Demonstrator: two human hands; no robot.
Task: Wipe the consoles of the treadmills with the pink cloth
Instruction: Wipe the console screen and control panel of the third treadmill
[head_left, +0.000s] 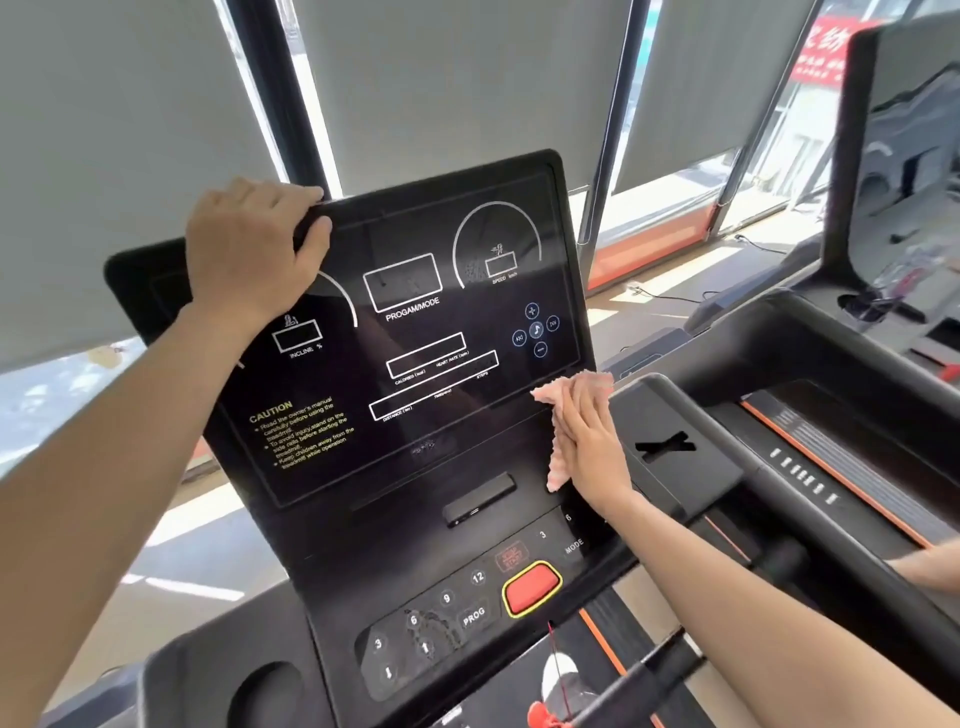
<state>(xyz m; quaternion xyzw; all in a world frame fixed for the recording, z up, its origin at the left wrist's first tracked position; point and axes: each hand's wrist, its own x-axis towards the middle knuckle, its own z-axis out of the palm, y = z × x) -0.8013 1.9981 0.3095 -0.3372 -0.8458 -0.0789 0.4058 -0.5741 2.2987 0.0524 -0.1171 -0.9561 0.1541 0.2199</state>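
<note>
Pink cloth (557, 462) under flat right hand (592, 447); left hand (249, 254) grips console (415, 431).

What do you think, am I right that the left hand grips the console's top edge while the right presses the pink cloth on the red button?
No: the head view shows the right hand pressing the pink cloth on the console screen's lower right corner, above the red button; the left hand grips the top edge.

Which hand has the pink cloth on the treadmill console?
The right hand, pressing the pink cloth flat against the console's right side; the left hand only grips the console's top edge.
</note>
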